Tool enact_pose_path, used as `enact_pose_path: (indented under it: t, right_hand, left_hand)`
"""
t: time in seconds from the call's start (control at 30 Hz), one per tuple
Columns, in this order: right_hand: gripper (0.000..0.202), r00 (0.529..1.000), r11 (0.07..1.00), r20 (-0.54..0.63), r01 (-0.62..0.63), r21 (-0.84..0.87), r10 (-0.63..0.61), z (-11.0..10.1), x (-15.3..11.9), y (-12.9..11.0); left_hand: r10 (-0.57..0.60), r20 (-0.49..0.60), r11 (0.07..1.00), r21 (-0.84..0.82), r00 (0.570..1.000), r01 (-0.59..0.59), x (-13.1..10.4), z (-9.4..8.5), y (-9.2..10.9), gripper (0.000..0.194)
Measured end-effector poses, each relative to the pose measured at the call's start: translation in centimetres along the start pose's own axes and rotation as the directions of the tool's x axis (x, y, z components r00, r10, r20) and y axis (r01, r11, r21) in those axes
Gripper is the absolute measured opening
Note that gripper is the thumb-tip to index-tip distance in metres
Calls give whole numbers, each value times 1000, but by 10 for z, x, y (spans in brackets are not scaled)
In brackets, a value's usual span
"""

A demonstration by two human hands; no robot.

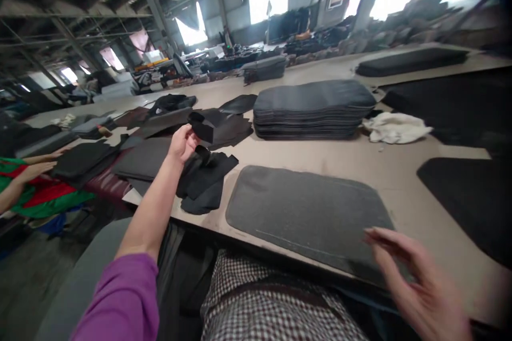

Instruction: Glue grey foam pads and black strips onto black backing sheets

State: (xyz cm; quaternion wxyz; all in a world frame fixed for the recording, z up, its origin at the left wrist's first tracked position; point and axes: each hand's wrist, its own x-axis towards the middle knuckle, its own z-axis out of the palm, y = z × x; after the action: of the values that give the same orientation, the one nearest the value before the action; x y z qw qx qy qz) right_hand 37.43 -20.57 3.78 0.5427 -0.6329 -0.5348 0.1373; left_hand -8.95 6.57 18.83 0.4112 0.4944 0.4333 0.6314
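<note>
My left hand (184, 144) is closed, pinching a small black fabric piece (203, 131) between thumb and fingers. It is raised above a loose heap of black fabric pieces (204, 184) at the table's front edge. A flat dark grey panel with rounded corners (308, 210) lies in front of me, a pale line running along its near side. Over the right end of that panel hovers my right hand (416, 272), slightly blurred, its fingers curved and apart with nothing seen in them. Whether its fingertips touch the panel I cannot tell.
Behind the panel stands a thick stack of dark grey panels (312, 112), with a crumpled white cloth (396, 128) beside it. Black sheets (472, 197) lie to the right. At left, another person's hands (38, 170) rest near dark pieces. The table's front edge (248, 242) runs before my lap.
</note>
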Motion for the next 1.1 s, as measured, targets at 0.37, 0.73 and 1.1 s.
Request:
enact_pose_path:
  t: [0.37, 0.73, 1.1]
  right_hand:
    - [48, 832, 832, 549, -248, 496, -80, 76, 32, -72]
    - [34, 821, 321, 527, -570, 756, 217, 55, -7, -47]
    - [77, 812, 25, 442, -487, 873, 383, 25, -45, -44]
  left_hand:
    - [-350, 528, 828, -212, 774, 519, -186, 135, -15, 15]
    - [-617, 696, 553, 51, 367, 832, -289, 157, -54, 22]
    - [-687, 612, 505, 15, 391, 863, -333, 198, -68, 26]
